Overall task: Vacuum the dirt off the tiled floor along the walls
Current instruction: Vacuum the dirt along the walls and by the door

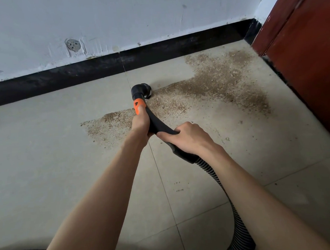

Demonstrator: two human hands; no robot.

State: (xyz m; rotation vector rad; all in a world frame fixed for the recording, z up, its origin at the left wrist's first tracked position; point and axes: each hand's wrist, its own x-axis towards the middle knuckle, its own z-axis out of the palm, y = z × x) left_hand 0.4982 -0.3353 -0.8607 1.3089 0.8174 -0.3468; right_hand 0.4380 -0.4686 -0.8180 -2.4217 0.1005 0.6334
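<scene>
I see my left grip [140,122] wrapped round the black vacuum handle [156,125] just behind its orange collar [138,106], and my right grip [188,138] clasping the same handle nearer me, where the ribbed hose [222,185] begins. Beyond the left grip the nozzle [141,90] sits on the tiled floor [45,141], at the edge of the sawdust-like dirt [215,79] spreading rightward toward the black skirting [61,79] and the red door [306,48].
</scene>
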